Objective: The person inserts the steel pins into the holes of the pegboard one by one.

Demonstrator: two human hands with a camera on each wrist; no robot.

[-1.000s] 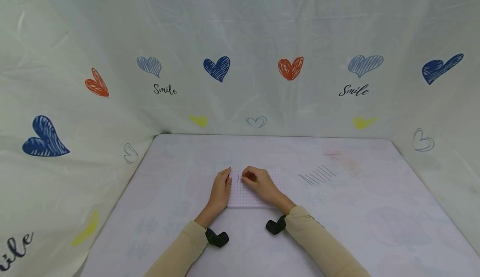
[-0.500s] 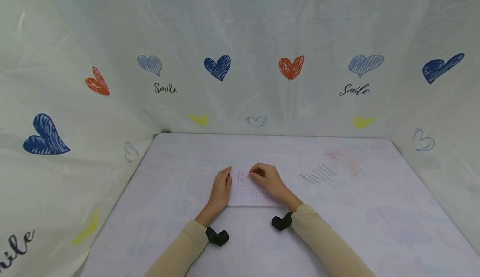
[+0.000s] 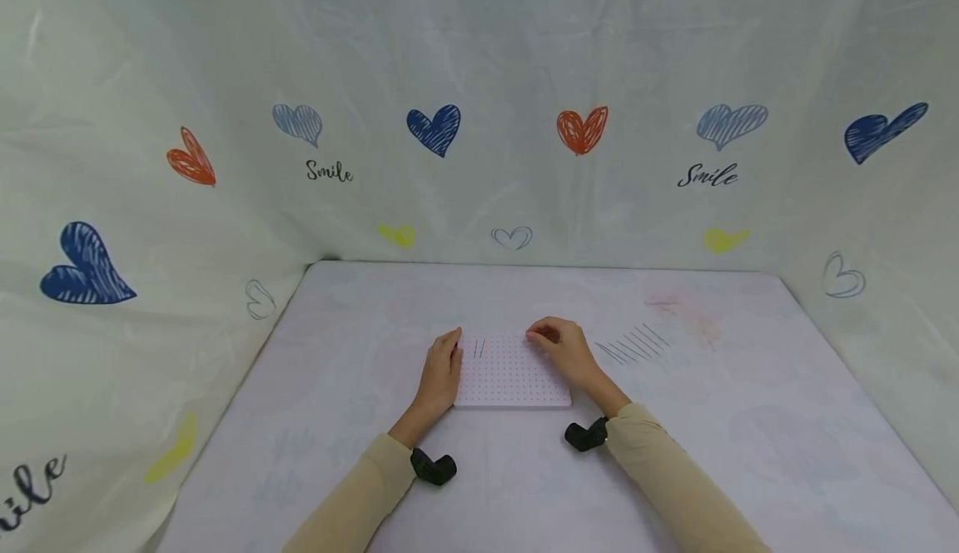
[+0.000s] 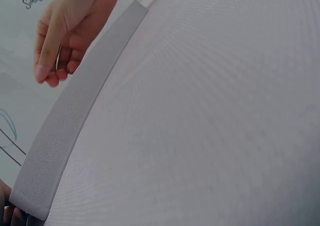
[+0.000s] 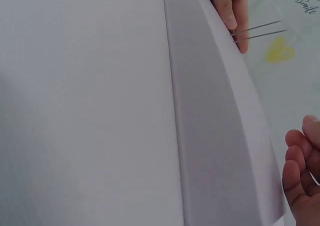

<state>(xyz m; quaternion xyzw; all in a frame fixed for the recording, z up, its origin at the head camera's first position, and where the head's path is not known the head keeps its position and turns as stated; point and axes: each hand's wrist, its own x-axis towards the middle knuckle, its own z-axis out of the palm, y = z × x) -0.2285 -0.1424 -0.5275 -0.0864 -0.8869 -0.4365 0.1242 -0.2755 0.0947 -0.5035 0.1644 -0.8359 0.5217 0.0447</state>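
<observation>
A white dotted foam board [image 3: 517, 380] lies flat on the table. Two thin metal pins [image 3: 478, 347] stand upright in its far left corner, also seen in the right wrist view as pins [image 5: 257, 31]. My left hand [image 3: 440, 370] rests flat along the board's left edge with straight fingers [image 5: 235, 5], just beside the pins. My right hand [image 3: 560, 346] is over the board's far right corner, fingers curled [image 5: 300, 181]; I see nothing in it. The left wrist view shows the board's edge [image 4: 70, 121] and that right hand [image 4: 60, 35].
Several loose pins [image 3: 635, 345] lie in a row on the table right of the board, a short way past my right hand. A black camera mount sits on each wrist [image 3: 433, 467] [image 3: 586, 436]. Heart-printed sheets wall in the table on the left, back and right.
A second pin now stands beside the first. My right hand let go of it and moved right across the board toward the loose pins. My left hand stayed put.
</observation>
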